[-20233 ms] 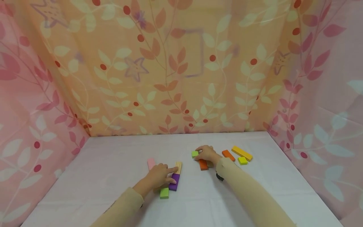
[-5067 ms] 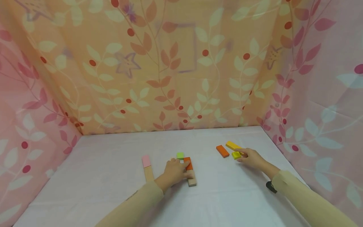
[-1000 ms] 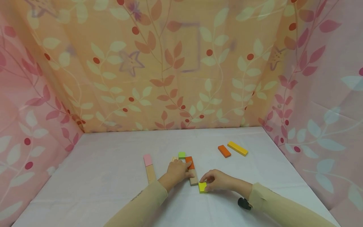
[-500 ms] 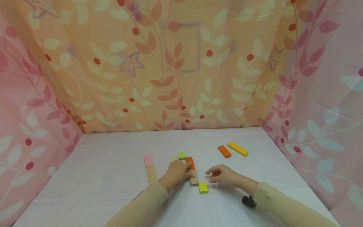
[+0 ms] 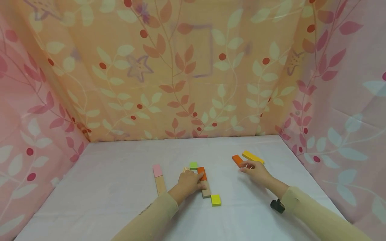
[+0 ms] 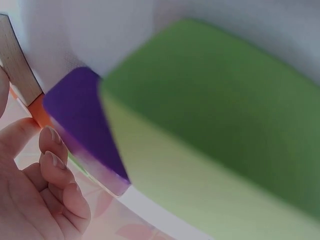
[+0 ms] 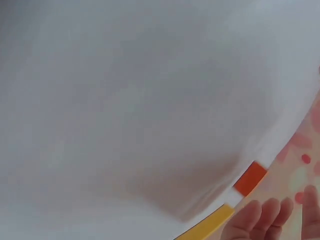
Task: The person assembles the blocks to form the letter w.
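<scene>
My left hand (image 5: pixel 188 182) rests on the row of blocks in the middle of the table; its index finger touches the orange block (image 5: pixel 201 174) and its thumb lies on the natural wood block (image 5: pixel 206 191). Its other fingers are bent loosely. In the left wrist view, a purple block (image 6: pixel 85 117) and a large, near green block (image 6: pixel 215 110) stand beside this hand. My right hand (image 5: pixel 256 172) reaches toward the back right, fingers extended, fingertips right at a second orange block (image 5: pixel 237 160) beside a long yellow block (image 5: pixel 251 156). A yellow square block (image 5: pixel 215 200) lies by the row's front end.
Left of the left hand lie a pink block (image 5: pixel 157 170) and a light wood block (image 5: pixel 161 185) end to end. A small light green block (image 5: pixel 193 165) and a ribbed light piece (image 5: pixel 185 169) show behind the hand. Patterned curtains (image 5: pixel 181 83) enclose the white table (image 5: pixel 120 157).
The right hand has set the yellow square block down by the row, let go of it, and moved back right to the orange and yellow blocks. The left hand has stayed put.
</scene>
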`<state>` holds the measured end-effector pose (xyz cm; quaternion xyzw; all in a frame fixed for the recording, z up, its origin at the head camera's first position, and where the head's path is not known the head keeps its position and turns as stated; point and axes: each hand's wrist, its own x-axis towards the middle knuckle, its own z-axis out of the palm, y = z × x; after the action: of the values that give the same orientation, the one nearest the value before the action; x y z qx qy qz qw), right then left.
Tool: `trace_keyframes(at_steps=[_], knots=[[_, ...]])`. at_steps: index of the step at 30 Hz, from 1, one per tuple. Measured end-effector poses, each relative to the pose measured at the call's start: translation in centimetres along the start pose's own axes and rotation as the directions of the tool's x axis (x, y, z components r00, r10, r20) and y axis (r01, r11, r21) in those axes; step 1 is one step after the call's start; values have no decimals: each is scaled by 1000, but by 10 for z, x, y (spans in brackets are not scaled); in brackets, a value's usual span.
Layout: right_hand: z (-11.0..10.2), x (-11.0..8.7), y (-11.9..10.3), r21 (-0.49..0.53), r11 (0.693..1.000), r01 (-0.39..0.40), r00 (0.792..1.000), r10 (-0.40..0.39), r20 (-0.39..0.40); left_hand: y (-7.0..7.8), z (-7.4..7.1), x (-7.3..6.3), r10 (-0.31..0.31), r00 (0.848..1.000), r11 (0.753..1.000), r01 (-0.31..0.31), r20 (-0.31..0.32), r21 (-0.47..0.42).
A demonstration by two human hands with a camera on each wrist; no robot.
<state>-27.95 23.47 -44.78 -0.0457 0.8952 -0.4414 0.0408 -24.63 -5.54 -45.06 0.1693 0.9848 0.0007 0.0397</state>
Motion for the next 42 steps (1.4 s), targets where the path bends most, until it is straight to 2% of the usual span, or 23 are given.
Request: trace_keyframes(at_steps=[5, 10, 15, 17, 22, 31, 38, 42], knots=[[-19, 6, 8, -87, 995, 49, 996, -54, -64, 0, 0, -1, -4, 1000, 1000, 4, 9, -5], [-34, 16, 19, -120, 993, 13, 997, -23, -77, -1, 0, -1, 1, 1000, 1000, -1, 5, -12], [-46, 27, 34, -154, 988, 18, 995, -34, -98, -3, 2, 0, 10, 1000, 1000, -10, -8, -8], [-50, 30, 39, -169, 986, 11, 995, -27, -92, -3, 2, 0, 16, 1000, 1000, -16, -11, -4], [-58, 36, 47, -177, 983, -56, 998, 50, -40, -2, 0, -1, 27, 1000, 1000, -27, -13, -1], [-63, 44, 52, -201, 965, -171, 983, 180, 29, 0, -2, -2, 23, 1000, 1000, -23, -5, -6], [-61, 48, 54, -184, 964, -193, 980, 199, 19, -1, -1, -1, 23, 1000, 1000, -23, -17, 14], [-60, 49, 52, -171, 971, -168, 985, 172, 12, -1, -1, -1, 27, 999, 1000, -27, -24, 16]])
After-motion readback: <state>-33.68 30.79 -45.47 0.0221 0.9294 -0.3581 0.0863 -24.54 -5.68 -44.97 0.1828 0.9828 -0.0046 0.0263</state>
